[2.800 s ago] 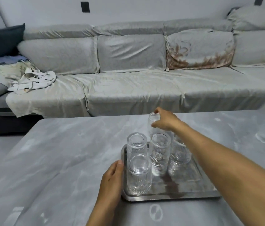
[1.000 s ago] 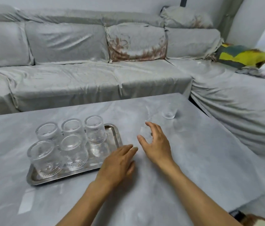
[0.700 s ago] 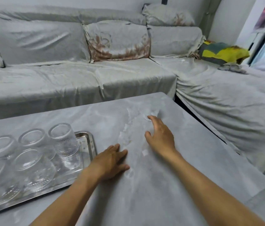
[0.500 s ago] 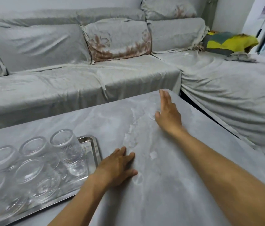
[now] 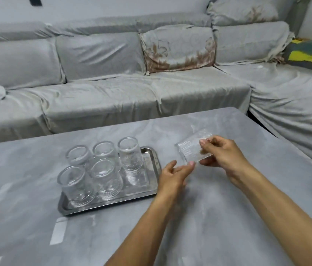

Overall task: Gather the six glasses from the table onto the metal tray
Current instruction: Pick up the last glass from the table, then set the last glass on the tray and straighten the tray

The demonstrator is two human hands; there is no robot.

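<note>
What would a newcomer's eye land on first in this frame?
Probably the clear ribbed glass held tilted above the grey table, gripped by the right hand with the left hand open just below it. Next, the cluster of five glasses on the metal tray to the left, with the draped grey sofa behind.

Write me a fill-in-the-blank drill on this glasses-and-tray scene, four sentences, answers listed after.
1. The rectangular metal tray holds ____ clear ribbed glasses.
2. The sixth clear ribbed glass is gripped by the ____ hand.
3. That held glass is ____ rather than upright.
4. The free spot on the tray is at its near ____ corner.

Missing words: five; right; tilted; right. The left hand is open beneath the glass.
</note>
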